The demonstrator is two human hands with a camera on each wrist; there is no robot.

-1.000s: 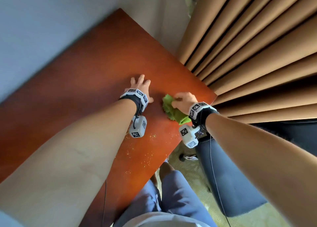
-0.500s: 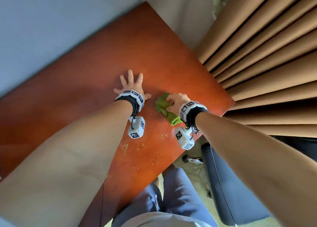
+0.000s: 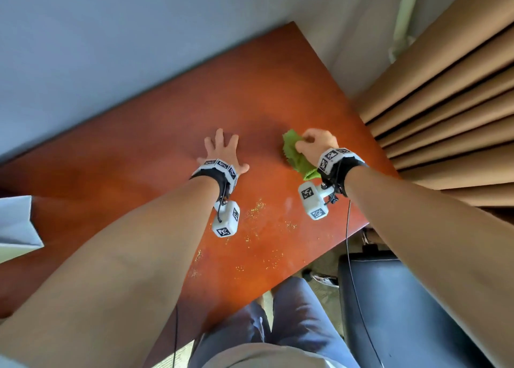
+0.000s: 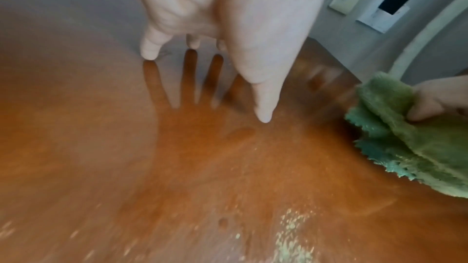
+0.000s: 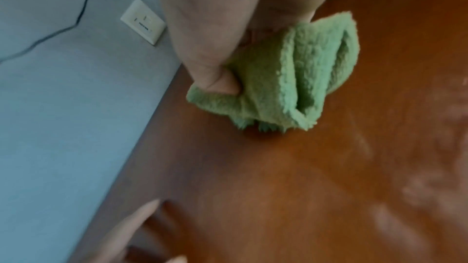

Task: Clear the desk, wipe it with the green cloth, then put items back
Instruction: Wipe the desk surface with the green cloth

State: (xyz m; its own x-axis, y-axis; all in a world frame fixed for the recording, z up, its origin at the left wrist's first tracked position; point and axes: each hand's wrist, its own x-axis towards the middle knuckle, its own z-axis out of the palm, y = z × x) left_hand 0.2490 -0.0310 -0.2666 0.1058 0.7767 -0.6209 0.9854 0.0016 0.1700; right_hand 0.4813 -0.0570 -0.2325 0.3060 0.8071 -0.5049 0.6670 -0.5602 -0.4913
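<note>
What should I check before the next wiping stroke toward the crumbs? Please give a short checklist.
1. Green cloth gripped by the right hand: ok.
2. Cloth touching the desk: ok.
3. Left hand flat with fingers spread, apart from the cloth: ok.
4. Desk free of items where visible: ok.
5. Yellow crumbs removed: not ok, they lie scattered near the front edge.
6. Cloth underside clean: cannot tell.
</note>
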